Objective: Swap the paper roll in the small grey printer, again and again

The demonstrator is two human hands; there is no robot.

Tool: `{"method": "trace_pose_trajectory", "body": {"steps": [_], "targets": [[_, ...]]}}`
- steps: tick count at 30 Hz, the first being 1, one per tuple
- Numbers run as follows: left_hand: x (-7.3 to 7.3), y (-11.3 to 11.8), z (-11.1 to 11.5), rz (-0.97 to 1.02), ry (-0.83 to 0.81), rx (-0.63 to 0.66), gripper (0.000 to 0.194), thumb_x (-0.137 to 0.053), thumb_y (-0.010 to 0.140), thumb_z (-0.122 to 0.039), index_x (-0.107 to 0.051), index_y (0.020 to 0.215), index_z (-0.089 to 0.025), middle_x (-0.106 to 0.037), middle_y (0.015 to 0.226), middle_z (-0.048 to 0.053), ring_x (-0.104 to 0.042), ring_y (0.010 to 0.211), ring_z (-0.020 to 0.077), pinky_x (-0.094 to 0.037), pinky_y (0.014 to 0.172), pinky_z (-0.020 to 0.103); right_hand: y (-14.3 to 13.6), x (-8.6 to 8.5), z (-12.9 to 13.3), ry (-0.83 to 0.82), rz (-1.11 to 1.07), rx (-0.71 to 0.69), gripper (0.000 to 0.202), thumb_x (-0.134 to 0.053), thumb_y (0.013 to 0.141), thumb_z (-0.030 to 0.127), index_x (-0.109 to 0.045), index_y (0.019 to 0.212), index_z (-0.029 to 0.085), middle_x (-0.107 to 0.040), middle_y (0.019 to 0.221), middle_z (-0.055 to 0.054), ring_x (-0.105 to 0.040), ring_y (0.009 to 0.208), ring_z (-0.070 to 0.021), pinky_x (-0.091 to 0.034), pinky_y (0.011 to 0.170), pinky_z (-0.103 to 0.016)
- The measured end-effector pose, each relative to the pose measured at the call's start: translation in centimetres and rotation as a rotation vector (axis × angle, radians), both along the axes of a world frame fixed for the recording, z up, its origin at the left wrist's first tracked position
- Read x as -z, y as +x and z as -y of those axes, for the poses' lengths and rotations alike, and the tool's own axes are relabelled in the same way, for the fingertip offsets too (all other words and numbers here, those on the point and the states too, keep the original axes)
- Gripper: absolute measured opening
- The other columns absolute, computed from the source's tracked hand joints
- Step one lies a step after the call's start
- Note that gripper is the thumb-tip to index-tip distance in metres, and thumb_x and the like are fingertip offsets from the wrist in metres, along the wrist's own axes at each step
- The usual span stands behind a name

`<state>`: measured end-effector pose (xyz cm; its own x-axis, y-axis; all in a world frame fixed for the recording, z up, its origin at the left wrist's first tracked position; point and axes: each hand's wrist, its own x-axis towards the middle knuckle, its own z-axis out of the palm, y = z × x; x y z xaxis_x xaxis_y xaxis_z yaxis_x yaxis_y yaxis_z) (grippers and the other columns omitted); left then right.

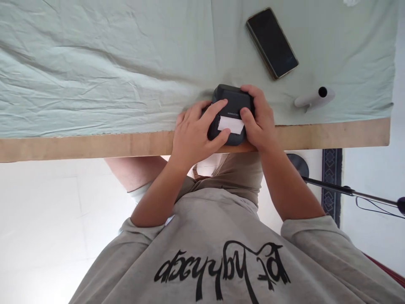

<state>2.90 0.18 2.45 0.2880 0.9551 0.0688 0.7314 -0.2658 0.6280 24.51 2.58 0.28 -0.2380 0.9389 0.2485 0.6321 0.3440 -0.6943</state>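
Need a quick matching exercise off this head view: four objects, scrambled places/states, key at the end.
Column one
1. phone
2. dark device
3. white strip
4. pale object

Column two
A. on the cloth, showing a round dark opening
B. held between the left hand and the right hand
C. lying on the cloth, dark screen up
D. on the dark device, toward its side nearer the person

Pairs: 1-C, 2-B, 3-D, 4-A
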Motion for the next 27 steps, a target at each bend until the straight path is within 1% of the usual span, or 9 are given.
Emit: {"method": "trace_pose_trajectory", "body": {"steps": [5,9,14,20,23,27], "targets": [[-0.1,0.1,0.1,0.001,-0.001,-0.001,0.060,-0.053,0.093,-0.051,-0.052,0.150,-0.033,-0.060,0.147,0.006,-0.057,0.133,0.0333,-0.040,0.113,0.049,0.1,0.1,-0.2,-0.004,0.012,0.013,0.056,-0.038,0.100,0.062,-0.050,0.142,0.029,-0.062,0.146,-0.009,-0.058,0.136,-0.0290,-0.047,0.117,-0.054],[0.0,0.1,0.0,0.021,0.001,0.000,0.060,-0.054,0.093,-0.052,-0.052,0.150,-0.035,-0.061,0.146,0.006,-0.057,0.131,0.0338,-0.040,0.112,0.049,-0.2,-0.2,0.0,-0.029,-0.007,0.048,0.056,-0.040,0.098,0.064,-0.051,0.141,0.030,-0.061,0.146,-0.008,-0.057,0.136,-0.0288,-0.045,0.119,-0.054],[0.1,0.1,-0.1,0.045,0.002,0.010,0.060,-0.056,0.091,-0.053,-0.053,0.149,-0.035,-0.061,0.145,0.007,-0.056,0.133,0.0336,-0.039,0.114,0.050,-0.6,-0.8,0.3,-0.075,-0.018,0.063,0.052,-0.040,0.098,0.062,-0.050,0.140,0.034,-0.060,0.146,-0.007,-0.056,0.136,-0.0304,-0.042,0.120,-0.057],[-0.3,0.2,-0.2,0.004,-0.032,-0.002,0.060,-0.056,0.091,-0.053,-0.053,0.148,-0.035,-0.060,0.146,0.007,-0.056,0.134,0.0330,-0.041,0.112,0.050,-0.8,-1.1,0.4,-0.074,0.001,0.063,0.052,-0.038,0.098,0.065,-0.050,0.139,0.034,-0.060,0.143,-0.007,-0.057,0.133,-0.0302,-0.045,0.117,-0.055],[-0.5,0.2,-0.2,-0.015,-0.052,0.003,0.061,-0.056,0.091,-0.055,-0.052,0.148,-0.035,-0.059,0.147,0.007,-0.055,0.135,0.0332,-0.041,0.113,0.050,-0.8,-1.5,0.5,-0.085,-0.010,0.053,0.049,-0.040,0.099,0.060,-0.050,0.138,0.034,-0.060,0.143,-0.008,-0.057,0.133,-0.0312,-0.045,0.117,-0.056],[-0.5,0.4,-0.2,-0.039,-0.029,0.001,0.059,-0.053,0.093,-0.056,-0.048,0.148,-0.036,-0.057,0.150,0.006,-0.052,0.139,0.0319,-0.040,0.115,0.051,-0.9,-1.9,0.5,-0.091,0.004,0.026,0.040,-0.041,0.100,0.048,-0.048,0.138,0.036,-0.059,0.147,-0.005,-0.054,0.137,-0.0280,-0.044,0.119,-0.052]]}}
